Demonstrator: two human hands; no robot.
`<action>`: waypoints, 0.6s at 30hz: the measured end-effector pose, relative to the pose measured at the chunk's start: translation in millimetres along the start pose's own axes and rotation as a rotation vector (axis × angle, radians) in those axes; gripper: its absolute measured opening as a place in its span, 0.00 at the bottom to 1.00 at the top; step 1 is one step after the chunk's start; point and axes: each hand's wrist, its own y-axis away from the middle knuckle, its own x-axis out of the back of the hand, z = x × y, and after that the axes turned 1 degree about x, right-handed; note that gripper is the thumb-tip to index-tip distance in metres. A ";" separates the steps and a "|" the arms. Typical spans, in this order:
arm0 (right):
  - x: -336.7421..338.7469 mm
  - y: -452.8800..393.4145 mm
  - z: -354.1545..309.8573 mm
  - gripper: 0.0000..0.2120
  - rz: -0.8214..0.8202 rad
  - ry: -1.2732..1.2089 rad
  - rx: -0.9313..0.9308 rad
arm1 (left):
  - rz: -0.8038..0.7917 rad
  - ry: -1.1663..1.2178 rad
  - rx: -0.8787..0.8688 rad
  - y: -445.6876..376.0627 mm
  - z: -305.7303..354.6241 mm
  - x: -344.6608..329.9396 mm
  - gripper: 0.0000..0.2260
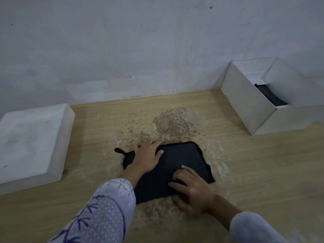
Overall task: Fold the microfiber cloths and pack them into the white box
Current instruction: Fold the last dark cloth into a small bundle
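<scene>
A dark microfiber cloth (182,160) lies folded flat on the wooden table, its hanging loop sticking out at the left. My left hand (147,157) rests flat on the cloth's left edge, fingers spread. My right hand (191,188) presses on the near right part of the cloth, fingers bent slightly. The open white box (243,100) stands at the far right against the wall, with a dark folded cloth (270,96) inside it.
A white box lid (33,141) lies upside down at the left. The wooden table (263,163) has a worn, speckled patch around and behind the cloth. A grey wall runs along the table's far edge.
</scene>
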 end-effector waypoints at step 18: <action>55.7 -50.0 25.6 0.12 0.396 -0.180 -0.570 | 0.212 0.952 0.168 16.1 -3.4 80.4 0.10</action>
